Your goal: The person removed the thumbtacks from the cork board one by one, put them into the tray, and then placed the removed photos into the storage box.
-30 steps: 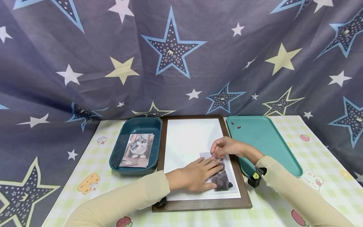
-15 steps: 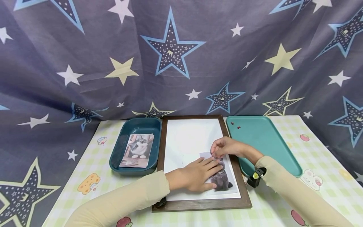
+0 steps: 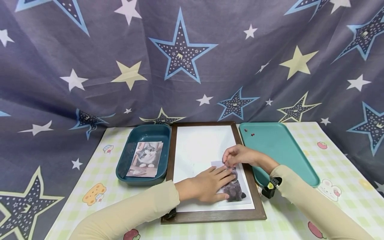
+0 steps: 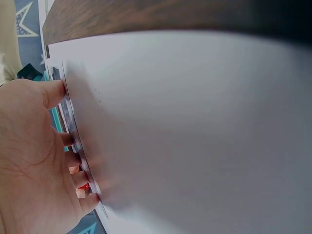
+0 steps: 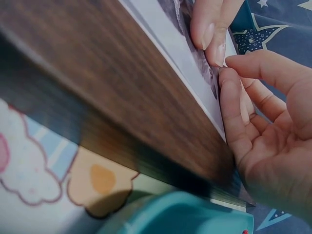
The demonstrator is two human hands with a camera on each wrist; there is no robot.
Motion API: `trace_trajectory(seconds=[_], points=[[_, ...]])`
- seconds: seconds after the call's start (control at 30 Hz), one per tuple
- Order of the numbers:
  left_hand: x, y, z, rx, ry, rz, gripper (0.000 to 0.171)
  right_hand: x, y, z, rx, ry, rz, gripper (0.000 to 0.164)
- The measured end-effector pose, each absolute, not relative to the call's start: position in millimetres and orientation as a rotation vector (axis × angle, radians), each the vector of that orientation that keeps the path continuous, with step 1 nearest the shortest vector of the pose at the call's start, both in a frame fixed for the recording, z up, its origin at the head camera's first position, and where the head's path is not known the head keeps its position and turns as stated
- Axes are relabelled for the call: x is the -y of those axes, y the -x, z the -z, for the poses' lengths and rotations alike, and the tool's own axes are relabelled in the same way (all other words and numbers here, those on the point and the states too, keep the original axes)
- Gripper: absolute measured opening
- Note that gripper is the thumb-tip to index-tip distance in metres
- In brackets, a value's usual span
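Observation:
A cat photo [image 3: 234, 191] lies on the white board [image 3: 198, 143] inside a brown wooden frame. My left hand [image 3: 210, 184] rests flat on the photo with fingers spread, holding it against the board. In the left wrist view its fingertips [image 4: 73, 158] press along the paper. At the photo's top edge my right hand [image 3: 241, 155] pinches a small red push pin [image 4: 84, 186] between thumb and forefinger. The pin is mostly hidden by the fingers. From the right wrist, the right hand [image 5: 273, 107] appears just past the left fingertips, close over the photo.
Left of the frame stands a dark teal bin [image 3: 121, 166] with a stack of cat photos [image 3: 147, 160]. A green tray [image 3: 279, 143] lies on the right, bearing red push pins [image 3: 253, 134] near its far left corner. A checked cloth [image 3: 99, 166] covers the table.

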State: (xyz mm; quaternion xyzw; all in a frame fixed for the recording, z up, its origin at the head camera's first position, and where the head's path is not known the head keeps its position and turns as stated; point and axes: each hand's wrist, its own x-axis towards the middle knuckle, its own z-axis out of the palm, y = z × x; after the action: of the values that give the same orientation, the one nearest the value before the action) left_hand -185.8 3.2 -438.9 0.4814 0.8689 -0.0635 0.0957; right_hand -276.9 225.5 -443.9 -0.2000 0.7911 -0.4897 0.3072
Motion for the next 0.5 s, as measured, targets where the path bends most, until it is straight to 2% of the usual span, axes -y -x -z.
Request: trace_trajectory(seconds=[0.5], points=[[-3.1,185.4,437.8,-2.575,-1.433,0.182,0.072,-226.1,276.3,443.4,-2.107,0.546,1.287,0.018]])
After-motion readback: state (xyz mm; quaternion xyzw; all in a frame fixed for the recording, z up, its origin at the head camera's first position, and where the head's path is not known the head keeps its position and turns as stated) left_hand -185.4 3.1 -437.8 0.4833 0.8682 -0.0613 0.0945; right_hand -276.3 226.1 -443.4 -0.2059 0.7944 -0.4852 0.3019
